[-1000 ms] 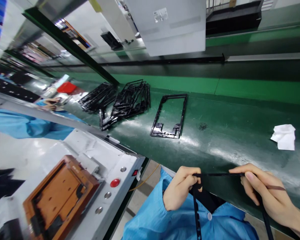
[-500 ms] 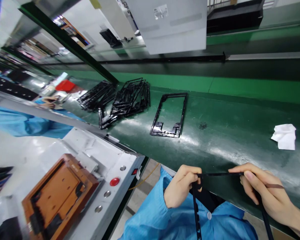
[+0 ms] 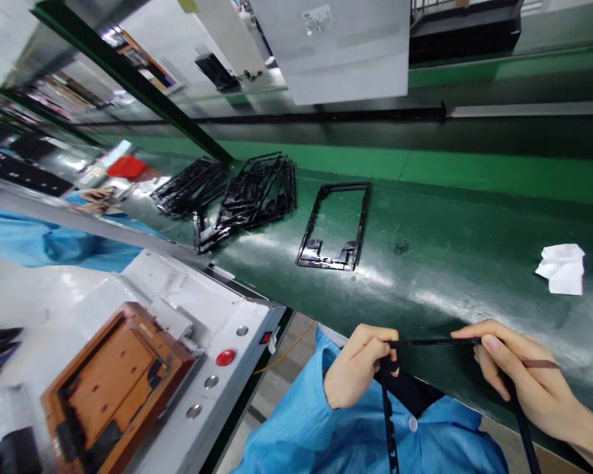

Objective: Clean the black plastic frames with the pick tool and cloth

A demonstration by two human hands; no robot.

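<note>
Both hands hold one thin black plastic frame (image 3: 389, 421) near the bench's front edge, close to my body. My left hand (image 3: 358, 368) pinches its left corner between thumb and fingers. At the other corner, my right hand (image 3: 524, 378) grips the far bar, with thumb and index finger along it. The frame's two long sides run down past the bottom of the picture, so its near end is out of view. Beyond my left hand, a similar rectangular black frame (image 3: 360, 227) lies flat on the green bench.
Piles of black frames (image 3: 257, 191) lie further left on the green bench (image 3: 449, 263). A crumpled white cloth (image 3: 563, 268) is at the right. An orange fixture (image 3: 113, 388) sits on a white machine with a red button (image 3: 225, 357). A co-worker's hand (image 3: 96, 197) shows at far left.
Almost nothing differs. The view has shifted very slightly; both hands keep the same hold on the black frame.
</note>
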